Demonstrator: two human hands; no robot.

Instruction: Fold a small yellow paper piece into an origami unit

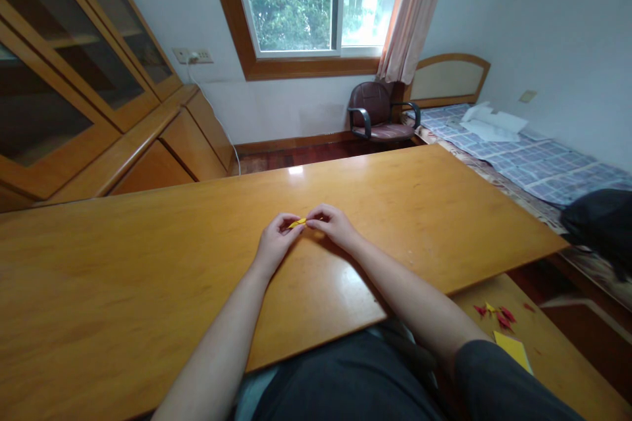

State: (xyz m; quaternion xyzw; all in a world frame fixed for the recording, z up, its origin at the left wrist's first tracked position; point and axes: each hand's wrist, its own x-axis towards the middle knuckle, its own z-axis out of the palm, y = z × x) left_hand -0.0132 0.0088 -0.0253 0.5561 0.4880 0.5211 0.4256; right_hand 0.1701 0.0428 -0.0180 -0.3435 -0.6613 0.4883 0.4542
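Note:
Between my two hands is a small folded piece of yellow paper (297, 223), held just above the wooden table (162, 263). My left hand (277, 237) pinches its left part between thumb and fingers. On the other side, my right hand (332, 222) is closed with thumb and fingertips at the paper's right end. The fingertips partly cover the paper, so its full shape is hidden.
On a lower wooden surface (538, 342) at the right lie several small red and yellow folded paper pieces (503, 320) and a yellow paper stack (513, 351). A chair (372, 108) stands beyond the table. A bed (548, 158) with a black bag (600, 223) is at right, a cabinet (143, 138) at left.

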